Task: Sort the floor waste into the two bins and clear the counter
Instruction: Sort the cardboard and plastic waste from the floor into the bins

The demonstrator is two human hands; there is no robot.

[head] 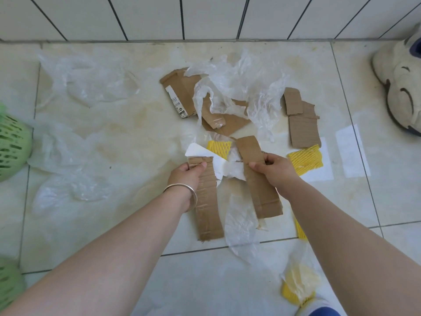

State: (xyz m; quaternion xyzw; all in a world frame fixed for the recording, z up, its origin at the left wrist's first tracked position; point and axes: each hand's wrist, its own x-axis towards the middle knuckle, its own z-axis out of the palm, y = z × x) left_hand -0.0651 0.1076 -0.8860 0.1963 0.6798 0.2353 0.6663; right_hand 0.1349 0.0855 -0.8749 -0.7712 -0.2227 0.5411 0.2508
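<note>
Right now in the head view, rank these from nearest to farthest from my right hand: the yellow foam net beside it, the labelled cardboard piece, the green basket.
From the right hand:
1. Yellow foam net, just to its right.
2. Labelled cardboard piece, up toward the wall.
3. Green basket, at the far left edge.

Each hand grips a cardboard strip, seemingly.

Home interior, likely kitchen or utility corner: glossy marble-look floor tiles meeting white tiled wall far; house slipper lying far right.
</note>
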